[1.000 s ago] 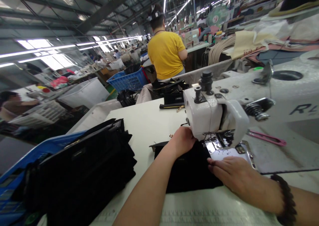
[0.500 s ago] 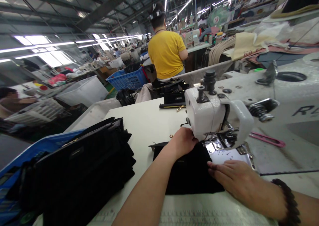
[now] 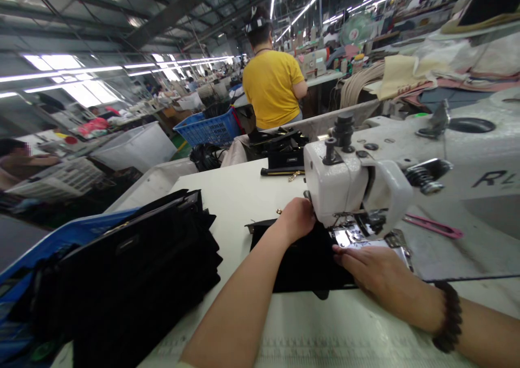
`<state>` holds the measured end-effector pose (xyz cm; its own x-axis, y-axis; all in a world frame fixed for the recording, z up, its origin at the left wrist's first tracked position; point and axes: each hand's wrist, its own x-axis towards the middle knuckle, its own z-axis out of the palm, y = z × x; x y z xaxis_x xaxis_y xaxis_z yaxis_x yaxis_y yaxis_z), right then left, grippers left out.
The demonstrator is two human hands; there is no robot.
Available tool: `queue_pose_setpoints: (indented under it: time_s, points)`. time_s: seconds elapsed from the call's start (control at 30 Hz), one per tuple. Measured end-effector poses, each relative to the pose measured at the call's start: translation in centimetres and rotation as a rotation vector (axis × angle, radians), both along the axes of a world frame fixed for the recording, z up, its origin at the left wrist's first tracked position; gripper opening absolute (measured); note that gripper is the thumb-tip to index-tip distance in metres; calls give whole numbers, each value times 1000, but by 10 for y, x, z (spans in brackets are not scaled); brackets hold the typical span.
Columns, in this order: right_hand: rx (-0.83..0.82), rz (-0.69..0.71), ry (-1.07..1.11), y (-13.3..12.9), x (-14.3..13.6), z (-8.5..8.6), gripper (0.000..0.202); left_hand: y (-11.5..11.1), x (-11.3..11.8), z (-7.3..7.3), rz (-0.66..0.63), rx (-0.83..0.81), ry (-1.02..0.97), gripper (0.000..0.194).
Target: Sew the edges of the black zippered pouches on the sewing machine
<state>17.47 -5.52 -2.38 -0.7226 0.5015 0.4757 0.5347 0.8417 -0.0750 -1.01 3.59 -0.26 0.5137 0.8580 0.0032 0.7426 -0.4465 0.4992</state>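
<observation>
A black fabric piece [image 3: 309, 262] lies on the white sewing table, its right edge by the lit needle plate of a sewing machine [image 3: 337, 189]. At its far edge, my left hand [image 3: 298, 219] is closed on the fabric, close to the machine head; its fingertips are partly hidden. My right hand [image 3: 376, 273], with a dark bead bracelet [image 3: 448, 316] at the wrist, grips the fabric's right edge with its fingers together. A small dark tab pokes out from the fabric's near edge. The needle area is partly covered by the presser parts.
Stacked black fabric pieces [image 3: 142, 270] fill the left, over a blue basket [image 3: 77, 238]. Pink thread snips [image 3: 434, 226] lie right of the machine. Black zippered pieces [image 3: 284, 159] sit at the table's far edge. Beyond, a person in a yellow shirt [image 3: 272, 89] faces away.
The black fabric has shifted away from me along the machine. Both hands have moved forward with it, the right one also slightly left. A dark tab now shows at the near edge.
</observation>
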Motion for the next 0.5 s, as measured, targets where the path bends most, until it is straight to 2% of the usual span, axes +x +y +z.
queue_pose_setpoints:
  time_s: [0.1, 0.2, 0.27, 0.37, 0.43, 0.5]
  points:
    - [-24, -13, -15, 2, -3, -2, 32, 6, 1, -2, 2, 59, 63, 19]
    - [-60, 0, -40, 2, 2, 3, 32, -1, 1, 5, -9, 124, 103, 21]
    - [-115, 18, -74, 3, 17, 10, 30, -17, -1, 14, -13, 178, 129, 22]
    - [-245, 2, -178, 9, 56, 20, 38, -55, -6, 25, -52, 245, 152, 16]
    - [-227, 28, -175, 13, 81, 25, 31, -81, -8, 26, -144, 276, 149, 27]
    - [-279, 65, -168, 17, 93, 30, 17, -100, -8, 20, -233, 337, 159, 40]
